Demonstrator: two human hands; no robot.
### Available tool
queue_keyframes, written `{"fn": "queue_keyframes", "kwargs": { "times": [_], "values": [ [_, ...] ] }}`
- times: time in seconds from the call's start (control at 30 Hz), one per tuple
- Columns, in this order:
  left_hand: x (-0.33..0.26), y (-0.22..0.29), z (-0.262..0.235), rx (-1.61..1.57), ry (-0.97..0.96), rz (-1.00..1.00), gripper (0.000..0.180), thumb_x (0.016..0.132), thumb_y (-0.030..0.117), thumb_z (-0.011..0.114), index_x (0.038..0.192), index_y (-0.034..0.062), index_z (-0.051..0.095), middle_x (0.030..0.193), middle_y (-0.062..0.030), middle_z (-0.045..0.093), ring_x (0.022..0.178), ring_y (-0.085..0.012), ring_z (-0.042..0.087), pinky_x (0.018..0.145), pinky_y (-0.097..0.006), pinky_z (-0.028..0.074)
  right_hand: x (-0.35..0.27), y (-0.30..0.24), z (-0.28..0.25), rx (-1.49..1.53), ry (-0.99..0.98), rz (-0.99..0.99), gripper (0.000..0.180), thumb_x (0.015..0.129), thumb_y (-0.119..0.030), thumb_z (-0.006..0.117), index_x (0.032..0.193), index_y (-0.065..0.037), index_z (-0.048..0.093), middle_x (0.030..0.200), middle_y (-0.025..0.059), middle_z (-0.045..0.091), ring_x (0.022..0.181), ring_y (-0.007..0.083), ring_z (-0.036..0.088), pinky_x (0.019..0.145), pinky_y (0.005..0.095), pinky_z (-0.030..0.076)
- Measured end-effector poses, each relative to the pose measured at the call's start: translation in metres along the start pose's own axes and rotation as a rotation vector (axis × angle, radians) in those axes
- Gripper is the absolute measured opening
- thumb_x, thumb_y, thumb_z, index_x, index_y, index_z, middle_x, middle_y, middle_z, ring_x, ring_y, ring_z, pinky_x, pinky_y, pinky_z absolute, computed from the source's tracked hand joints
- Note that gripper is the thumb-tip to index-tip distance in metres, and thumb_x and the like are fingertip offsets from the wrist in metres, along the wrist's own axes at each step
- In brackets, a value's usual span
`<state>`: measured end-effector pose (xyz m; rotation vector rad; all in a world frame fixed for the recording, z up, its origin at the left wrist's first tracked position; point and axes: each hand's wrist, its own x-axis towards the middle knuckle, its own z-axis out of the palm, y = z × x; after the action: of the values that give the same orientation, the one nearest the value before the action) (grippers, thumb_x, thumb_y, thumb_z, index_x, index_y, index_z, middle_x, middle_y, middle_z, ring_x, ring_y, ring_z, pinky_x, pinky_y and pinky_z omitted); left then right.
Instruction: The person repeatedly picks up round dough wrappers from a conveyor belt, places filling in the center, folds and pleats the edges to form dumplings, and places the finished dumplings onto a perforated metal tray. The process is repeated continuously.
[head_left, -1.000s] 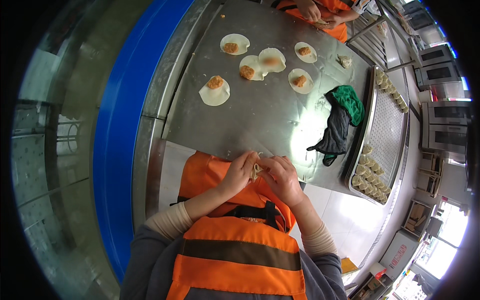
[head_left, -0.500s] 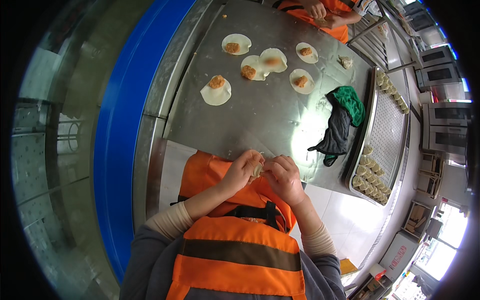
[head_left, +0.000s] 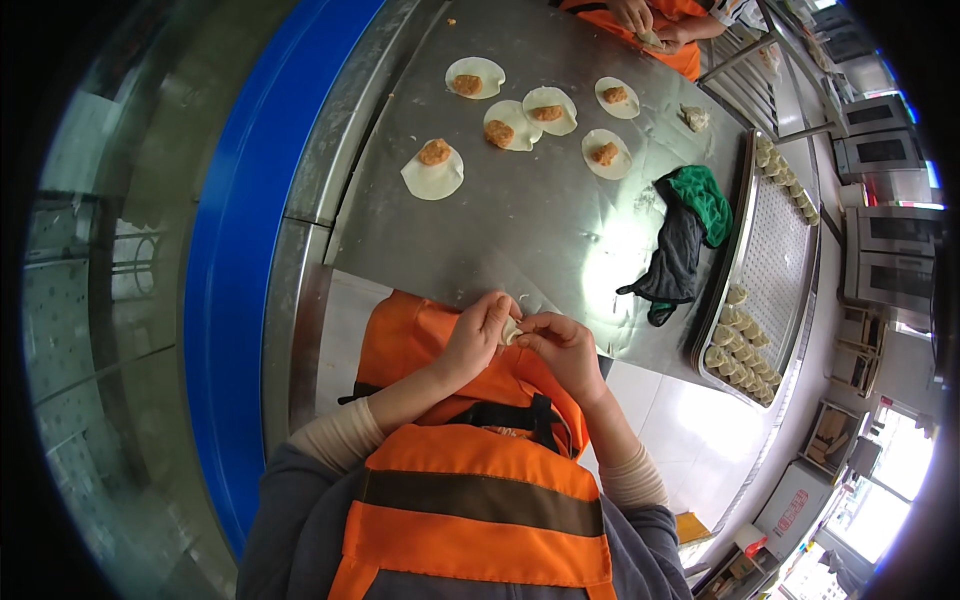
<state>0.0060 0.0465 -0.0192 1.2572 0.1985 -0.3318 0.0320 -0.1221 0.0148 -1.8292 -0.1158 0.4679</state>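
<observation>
Since half a second ago your two hands have barely shifted: they sit at the same spot over the near edge of the steel table (head_left: pixel 560 240), and the small pale dumpling (head_left: pixel 512 330) remains pinched between them. Your left hand (head_left: pixel 482 335) curls in from the left with its fingertips closed on the dumpling's left side; your right hand (head_left: pixel 562 348) closes on it from the right, thumb and forefinger pressed to the dough. Both grips are clamped on the same piece, so the dumpling lies right at the meeting point of the fingertips, held above your orange apron (head_left: pixel 420 340) and not touching the table. Only a sliver of dough shows between the fingers, so you cannot tell how far the seam is folded.

Farther out on the table, well apart from your hands, lie six round wrappers (head_left: pixel 433 175), each with a lump of orange-brown filling on it. To your right a dark cloth with a green cloth (head_left: pixel 690 235) on top is bunched beside a perforated metal tray (head_left: pixel 775 250), which carries rows of finished dumplings (head_left: pixel 735 345) along its near and far ends. At the far edge another person's hands (head_left: pixel 645 22) work over an orange apron
</observation>
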Motion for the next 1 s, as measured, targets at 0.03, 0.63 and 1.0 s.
{"fn": "queue_keyframes", "kwargs": {
  "times": [0.03,0.63,1.0],
  "values": [
    [-0.002,0.011,0.006,-0.012,0.025,0.019,0.038,0.108,0.04,0.035,0.1,0.0076,0.054,0.072,0.0014,0.05,0.055,-0.0052,0.044,0.048,-0.02,0.035,0.0,0.001,0.0,0.034,-0.001,0.019,0.012,0.079,-0.001,0.075,0.084,-0.001,0.065,0.08,0.0077,0.064,0.065,0.018,0.061,0.064,0.0285,0.05],
    [0.005,-0.001,-0.004,0.171,0.003,0.146,0.038,0.106,0.034,0.044,0.09,0.0019,0.056,0.074,-0.006,0.05,0.069,-0.0138,0.048,0.066,-0.03,0.043,0.006,-0.016,-0.002,-0.558,-0.042,-0.725,0.019,0.072,0.005,0.069,0.087,-0.005,0.062,0.087,0.0089,0.065,0.078,0.0287,0.063,0.067,0.0377,0.052],
    [0.0,-0.003,-0.005,0.159,0.073,0.221,0.037,0.106,0.035,0.046,0.092,0.0019,0.056,0.074,-0.004,0.05,0.068,-0.0122,0.045,0.064,-0.028,0.041,0.005,-0.009,0.005,-0.356,-0.008,-0.466,0.017,0.074,0.006,0.07,0.086,-0.004,0.063,0.084,0.0086,0.066,0.074,0.0273,0.063,0.065,0.037,0.052]
  ]
}}
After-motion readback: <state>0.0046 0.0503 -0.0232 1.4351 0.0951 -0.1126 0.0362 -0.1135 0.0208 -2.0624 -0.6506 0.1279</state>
